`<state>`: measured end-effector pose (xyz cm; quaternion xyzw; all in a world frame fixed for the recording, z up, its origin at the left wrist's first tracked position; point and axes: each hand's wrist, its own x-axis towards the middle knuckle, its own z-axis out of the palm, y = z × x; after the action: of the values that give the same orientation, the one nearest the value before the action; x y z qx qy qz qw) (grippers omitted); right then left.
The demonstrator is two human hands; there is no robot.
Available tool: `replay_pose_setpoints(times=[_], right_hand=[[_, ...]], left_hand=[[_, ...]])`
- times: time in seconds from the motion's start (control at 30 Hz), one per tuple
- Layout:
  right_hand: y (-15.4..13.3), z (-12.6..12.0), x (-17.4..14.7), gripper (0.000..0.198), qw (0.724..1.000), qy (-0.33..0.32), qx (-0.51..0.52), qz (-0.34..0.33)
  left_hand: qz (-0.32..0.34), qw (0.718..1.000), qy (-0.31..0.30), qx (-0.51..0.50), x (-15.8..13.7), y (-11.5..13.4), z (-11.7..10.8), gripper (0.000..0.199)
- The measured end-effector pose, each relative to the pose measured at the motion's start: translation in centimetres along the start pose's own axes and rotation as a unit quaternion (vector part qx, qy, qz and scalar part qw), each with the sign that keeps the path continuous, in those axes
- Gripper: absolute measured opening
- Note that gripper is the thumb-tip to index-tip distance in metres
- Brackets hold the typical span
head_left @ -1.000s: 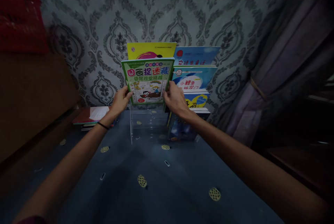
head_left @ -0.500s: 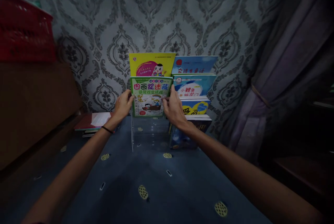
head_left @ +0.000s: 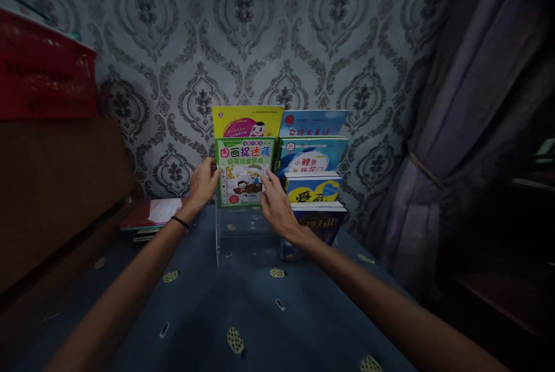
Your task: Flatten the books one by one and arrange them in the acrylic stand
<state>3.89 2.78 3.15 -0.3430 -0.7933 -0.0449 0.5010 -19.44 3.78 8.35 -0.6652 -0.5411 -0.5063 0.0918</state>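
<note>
A green children's picture book (head_left: 245,178) with a cartoon cover stands on a clear acrylic stand (head_left: 243,233), in front of a taller yellow book (head_left: 247,114). My left hand (head_left: 203,182) has its fingers bent at the green book's left edge. From the right, my right hand (head_left: 278,207) holds the book's lower right side, with fingertips on the cover. Beside it on the stand's right half are a light-blue book (head_left: 318,120), a teal book (head_left: 332,152), a yellow-and-blue book (head_left: 314,190) and a dark-blue book (head_left: 325,223).
The stand is on a dark-blue patterned cloth (head_left: 195,314) against a wallpapered wall (head_left: 243,71). At left, a red basket (head_left: 47,71) sits above a brown box (head_left: 60,192). Stacked books and papers (head_left: 151,216) lie behind my left forearm. A purple curtain (head_left: 437,129) hangs at right.
My right hand has shifted from the green book's right edge onto its lower right front. The book sits a little closer against the row behind. The view has tilted up slightly.
</note>
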Motion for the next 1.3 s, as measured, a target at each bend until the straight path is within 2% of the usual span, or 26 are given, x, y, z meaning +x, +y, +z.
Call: replay_pose_setpoints(times=[0.17,0.33,0.53,0.67,0.93,1.3], right_hand=[[0.8,0.5,-0.6,0.055,1.000,-0.027,0.010,0.003],[1.2,0.8,-0.8,0.055,1.000,-0.024,0.017,-0.003],[1.6,0.9,-1.0,0.056,1.000,-0.017,0.022,0.010],[1.8,1.2,-1.2,0.055,1.000,-0.008,0.021,0.011],[2.5,1.6,-1.5,0.051,1.000,-0.005,0.014,0.001],[2.2,1.3,0.3,0.048,0.999,-0.005,-0.028,-0.033]], left_hand=[[-0.009,1.000,0.014,-0.011,-0.1,-0.2,0.4,0.019],[-0.011,0.999,0.020,0.045,-0.6,0.2,0.4,0.017],[-0.030,0.990,-0.020,0.133,-1.1,1.4,0.1,0.014],[-0.038,0.987,-0.037,0.151,-1.0,1.7,0.0,0.014],[-0.047,0.992,-0.041,0.106,-1.7,1.8,-0.2,0.013],[-0.063,0.998,-0.017,0.007,-1.1,0.8,0.0,0.010]])
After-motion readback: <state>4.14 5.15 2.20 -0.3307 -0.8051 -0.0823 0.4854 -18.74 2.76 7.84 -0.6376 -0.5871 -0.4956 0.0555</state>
